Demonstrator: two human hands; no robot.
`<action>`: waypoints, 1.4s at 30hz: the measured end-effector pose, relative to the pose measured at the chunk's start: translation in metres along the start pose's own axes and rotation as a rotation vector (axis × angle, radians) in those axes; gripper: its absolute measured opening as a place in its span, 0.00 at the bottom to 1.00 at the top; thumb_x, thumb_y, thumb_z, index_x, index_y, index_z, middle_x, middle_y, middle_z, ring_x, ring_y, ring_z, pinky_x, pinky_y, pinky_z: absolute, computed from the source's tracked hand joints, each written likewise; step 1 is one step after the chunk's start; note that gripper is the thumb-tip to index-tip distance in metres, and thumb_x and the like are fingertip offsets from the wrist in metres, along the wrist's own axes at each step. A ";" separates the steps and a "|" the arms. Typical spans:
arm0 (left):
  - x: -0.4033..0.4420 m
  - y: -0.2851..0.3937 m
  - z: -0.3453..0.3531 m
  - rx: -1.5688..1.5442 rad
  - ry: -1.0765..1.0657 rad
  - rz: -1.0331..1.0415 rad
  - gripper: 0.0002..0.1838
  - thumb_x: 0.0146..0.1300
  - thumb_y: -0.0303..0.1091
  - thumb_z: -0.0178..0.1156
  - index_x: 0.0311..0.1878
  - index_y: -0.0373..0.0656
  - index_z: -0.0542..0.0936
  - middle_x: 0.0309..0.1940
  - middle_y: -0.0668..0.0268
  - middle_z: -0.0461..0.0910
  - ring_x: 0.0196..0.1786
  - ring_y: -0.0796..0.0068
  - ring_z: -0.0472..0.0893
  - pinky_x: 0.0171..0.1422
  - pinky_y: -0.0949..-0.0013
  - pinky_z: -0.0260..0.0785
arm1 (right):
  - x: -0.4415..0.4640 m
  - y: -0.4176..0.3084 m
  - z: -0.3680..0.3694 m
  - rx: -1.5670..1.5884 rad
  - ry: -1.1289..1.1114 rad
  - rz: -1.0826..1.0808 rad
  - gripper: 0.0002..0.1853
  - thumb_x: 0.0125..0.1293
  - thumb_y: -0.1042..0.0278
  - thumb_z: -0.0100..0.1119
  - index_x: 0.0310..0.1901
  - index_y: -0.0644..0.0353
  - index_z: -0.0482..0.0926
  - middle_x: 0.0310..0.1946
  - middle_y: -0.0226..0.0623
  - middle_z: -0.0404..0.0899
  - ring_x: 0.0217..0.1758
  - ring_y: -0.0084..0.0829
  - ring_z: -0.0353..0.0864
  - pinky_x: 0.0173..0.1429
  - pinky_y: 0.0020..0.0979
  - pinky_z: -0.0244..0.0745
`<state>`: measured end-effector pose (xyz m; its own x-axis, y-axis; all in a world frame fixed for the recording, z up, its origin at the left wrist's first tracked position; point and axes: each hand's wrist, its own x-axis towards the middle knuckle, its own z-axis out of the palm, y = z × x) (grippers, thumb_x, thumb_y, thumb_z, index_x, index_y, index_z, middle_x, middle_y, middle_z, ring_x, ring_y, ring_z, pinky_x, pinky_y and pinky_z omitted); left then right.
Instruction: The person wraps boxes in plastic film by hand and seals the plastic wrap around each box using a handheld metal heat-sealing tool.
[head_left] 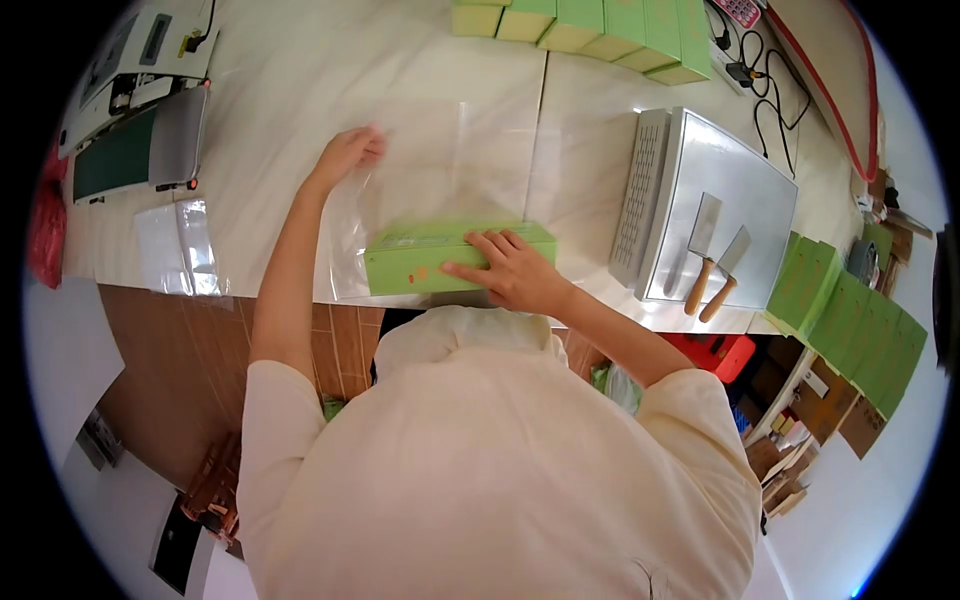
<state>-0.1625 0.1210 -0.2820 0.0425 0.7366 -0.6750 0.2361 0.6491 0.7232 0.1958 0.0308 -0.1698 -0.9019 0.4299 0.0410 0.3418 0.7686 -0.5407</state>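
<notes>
Where the near edge of the counter (pixel 285 110) runs in front of us, a long green box (pixel 415 264) lies on its side, its length following that edge. Our right hand (pixel 520 277) rests on its right part, fingers a little spread across it and the thumb reaching toward its middle. Clear plastic film (pixel 347 250) shows around the box's left end and beyond it. Near the film's far left side we have our left hand (pixel 350 153) raised; it is blurred, so we cannot tell whether its fingers pinch anything.

To our right sits a silver metal case (pixel 760 195) with two wooden-handled scrapers (pixel 715 250) lying on top. Farther out, we see a row of green cartons (pixel 605 32) at the far side, black cables (pixel 778 95) at the far right, and a machine (pixel 130 140) and clear plastic packets (pixel 175 247) at our left.
</notes>
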 end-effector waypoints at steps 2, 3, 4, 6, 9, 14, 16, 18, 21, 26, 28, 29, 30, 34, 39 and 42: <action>0.015 0.013 0.010 0.060 -0.101 0.006 0.21 0.71 0.48 0.56 0.49 0.37 0.82 0.41 0.65 0.84 0.42 0.75 0.82 0.49 0.71 0.75 | 0.001 0.001 0.001 -0.007 0.022 -0.013 0.42 0.46 0.73 0.70 0.67 0.37 0.70 0.58 0.47 0.71 0.52 0.41 0.74 0.60 0.38 0.69; 0.020 0.020 0.019 0.117 -0.195 0.011 0.17 0.69 0.42 0.58 0.48 0.37 0.82 0.40 0.64 0.84 0.42 0.76 0.82 0.49 0.71 0.75 | 0.000 0.001 0.004 -0.006 0.025 -0.005 0.42 0.46 0.73 0.70 0.67 0.37 0.70 0.58 0.47 0.71 0.52 0.41 0.74 0.60 0.38 0.69; 0.023 0.027 0.028 0.123 -0.202 0.011 0.17 0.69 0.42 0.58 0.48 0.37 0.82 0.40 0.64 0.84 0.42 0.76 0.82 0.49 0.71 0.75 | -0.001 0.002 0.007 0.001 0.032 0.003 0.41 0.48 0.73 0.69 0.67 0.37 0.70 0.58 0.46 0.71 0.53 0.41 0.74 0.61 0.39 0.69; 0.027 0.040 0.049 0.533 -0.303 0.167 0.13 0.64 0.39 0.62 0.46 0.40 0.84 0.35 0.66 0.85 0.39 0.75 0.83 0.49 0.71 0.75 | -0.001 0.003 0.009 0.009 0.044 0.020 0.40 0.50 0.73 0.69 0.67 0.36 0.71 0.58 0.45 0.71 0.54 0.42 0.74 0.61 0.40 0.69; 0.013 0.051 0.074 0.713 -0.201 0.347 0.11 0.63 0.39 0.63 0.43 0.45 0.86 0.32 0.66 0.86 0.36 0.69 0.84 0.46 0.67 0.75 | -0.003 0.002 0.011 0.023 0.048 0.024 0.38 0.52 0.73 0.68 0.67 0.36 0.71 0.58 0.45 0.71 0.54 0.41 0.74 0.60 0.40 0.69; -0.021 0.059 0.092 1.021 -0.037 0.591 0.09 0.63 0.40 0.62 0.42 0.49 0.86 0.34 0.67 0.86 0.39 0.62 0.83 0.42 0.58 0.75 | -0.001 0.000 0.011 0.006 0.019 0.023 0.39 0.51 0.71 0.70 0.68 0.37 0.71 0.58 0.47 0.70 0.54 0.43 0.73 0.61 0.40 0.69; -0.039 0.059 0.095 1.071 0.000 0.695 0.08 0.63 0.38 0.60 0.40 0.50 0.86 0.34 0.67 0.86 0.40 0.61 0.83 0.40 0.56 0.75 | -0.001 -0.001 0.008 0.005 0.010 0.017 0.39 0.51 0.71 0.70 0.68 0.37 0.70 0.59 0.47 0.70 0.55 0.43 0.73 0.62 0.40 0.68; -0.059 0.060 0.094 1.125 0.057 0.764 0.08 0.60 0.34 0.60 0.41 0.51 0.85 0.35 0.70 0.85 0.40 0.66 0.84 0.38 0.61 0.77 | 0.000 -0.001 0.006 0.006 -0.003 0.005 0.40 0.51 0.70 0.70 0.68 0.37 0.70 0.59 0.48 0.70 0.56 0.44 0.72 0.63 0.41 0.68; -0.084 0.060 0.091 1.044 0.133 0.993 0.11 0.57 0.31 0.61 0.44 0.50 0.84 0.37 0.72 0.85 0.40 0.71 0.83 0.36 0.66 0.77 | 0.004 0.001 0.005 0.029 -0.012 -0.003 0.41 0.49 0.70 0.71 0.68 0.38 0.70 0.59 0.49 0.69 0.57 0.45 0.72 0.64 0.42 0.67; -0.116 0.068 0.087 1.059 0.166 1.010 0.14 0.54 0.29 0.62 0.45 0.47 0.84 0.38 0.74 0.85 0.40 0.72 0.83 0.37 0.68 0.78 | 0.015 0.007 0.007 -0.090 0.056 -0.007 0.38 0.52 0.72 0.65 0.69 0.40 0.70 0.58 0.50 0.70 0.52 0.44 0.72 0.62 0.41 0.67; -0.126 0.069 0.086 1.070 0.184 1.024 0.15 0.53 0.29 0.62 0.46 0.46 0.83 0.39 0.74 0.85 0.41 0.72 0.83 0.37 0.69 0.78 | 0.019 0.008 0.006 -0.108 0.065 -0.009 0.38 0.52 0.73 0.65 0.69 0.40 0.70 0.58 0.51 0.70 0.53 0.44 0.73 0.61 0.41 0.67; -0.129 0.070 0.087 1.053 0.199 1.056 0.16 0.52 0.28 0.62 0.46 0.46 0.83 0.39 0.72 0.85 0.41 0.71 0.84 0.37 0.68 0.78 | 0.021 0.008 0.005 -0.124 0.075 -0.004 0.38 0.52 0.74 0.65 0.69 0.41 0.70 0.57 0.51 0.70 0.53 0.45 0.73 0.61 0.42 0.68; -0.132 0.070 0.088 1.035 0.212 1.090 0.17 0.52 0.27 0.62 0.47 0.45 0.83 0.40 0.70 0.85 0.42 0.70 0.84 0.37 0.68 0.78 | 0.021 0.009 0.006 -0.130 0.074 -0.006 0.38 0.52 0.74 0.65 0.69 0.41 0.70 0.57 0.51 0.70 0.53 0.45 0.73 0.61 0.42 0.68; -0.139 0.058 0.091 1.020 0.217 1.097 0.18 0.52 0.27 0.61 0.50 0.44 0.82 0.42 0.67 0.86 0.46 0.68 0.85 0.41 0.68 0.79 | 0.021 0.006 0.012 -0.084 0.138 0.030 0.37 0.53 0.75 0.63 0.68 0.41 0.70 0.57 0.48 0.71 0.56 0.44 0.73 0.60 0.42 0.70; -0.151 0.041 0.103 0.979 0.245 1.078 0.20 0.53 0.27 0.60 0.52 0.44 0.83 0.50 0.66 0.84 0.50 0.66 0.84 0.47 0.67 0.80 | 0.012 0.000 0.024 -0.188 0.256 0.004 0.33 0.56 0.76 0.60 0.66 0.47 0.71 0.55 0.42 0.73 0.55 0.41 0.74 0.59 0.39 0.72; -0.157 0.031 0.109 0.965 0.265 1.108 0.19 0.54 0.26 0.60 0.51 0.43 0.84 0.52 0.66 0.83 0.52 0.67 0.83 0.52 0.66 0.78 | 0.001 -0.010 0.028 -0.290 0.287 -0.017 0.31 0.54 0.75 0.61 0.63 0.48 0.76 0.52 0.38 0.72 0.54 0.40 0.74 0.58 0.39 0.73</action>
<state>-0.0557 0.0042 -0.1696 0.4774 0.8393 0.2602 0.7416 -0.5437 0.3929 0.1839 0.0099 -0.1882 -0.8117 0.4993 0.3030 0.4248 0.8608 -0.2804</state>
